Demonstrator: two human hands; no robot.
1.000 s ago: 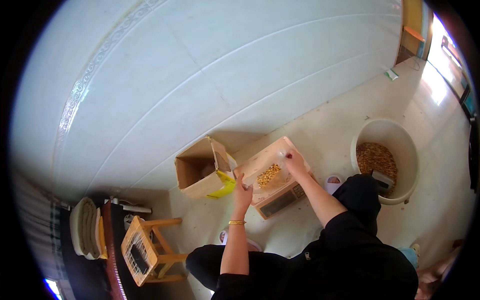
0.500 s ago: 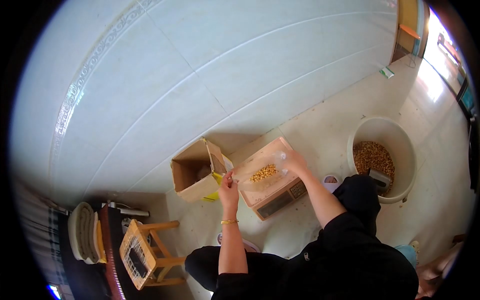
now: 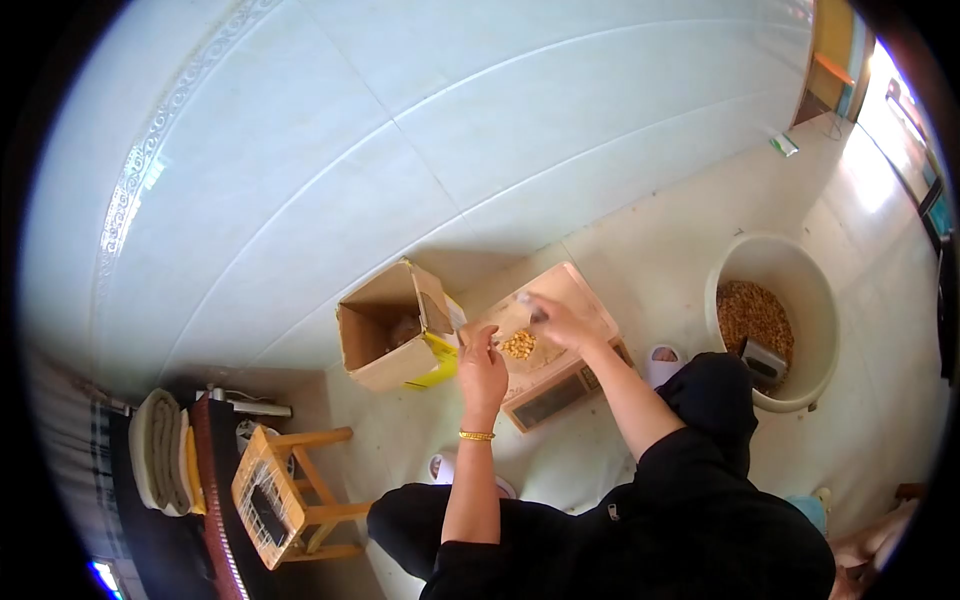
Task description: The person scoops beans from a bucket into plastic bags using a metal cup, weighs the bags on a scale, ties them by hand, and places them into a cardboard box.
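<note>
A clear plastic bag with yellow-brown kernels (image 3: 518, 345) bunched in it lies over the top of a weighing scale (image 3: 592, 300) with a keypad on its front. My left hand (image 3: 482, 375), with a gold bracelet at the wrist, is closed at the bag's near-left end, fingers pinched. From the other side my right hand (image 3: 560, 325) holds the gathered end of the bag, its fingertips slightly blurred. Just left of my left hand stands an open cardboard box (image 3: 375, 345); something inside it is in shadow.
To the right a white bucket (image 3: 828, 345) holds brown kernels and a metal scoop (image 3: 763, 362). A wooden stool (image 3: 290, 500) stands at lower left beside folded blankets (image 3: 160, 450). The tiled wall (image 3: 400, 150) rises behind the box and scale. Another person's limb shows at lower right.
My right hand has moved left and drawn the bag's end in towards my left hand. The bag, stretched out before, is now gathered, with the kernels in a tighter heap.
</note>
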